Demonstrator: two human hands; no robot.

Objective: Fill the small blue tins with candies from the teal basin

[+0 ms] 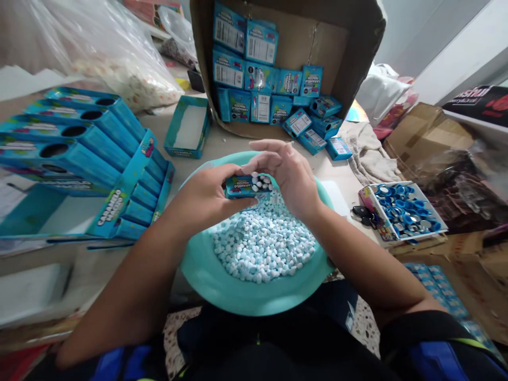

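Note:
My left hand [206,193] is wrapped round a small blue candy box [240,186], held on its side over a teal bowl [206,275]. Pale blue and white candies [262,244] fill the bowl's middle, and a few show at the box's open end [262,182]. My right hand [291,172] is cupped against that open end, fingers partly stretched and touching the candies there. Both hands hover just above the heap.
A tipped cardboard carton [357,47] at the back spills several filled blue boxes [313,127]. Blue display trays [79,143] stand at left, an empty tray [188,127] behind the bowl. A box of blue round caps [405,209], keys [363,214] and plastic bags lie around.

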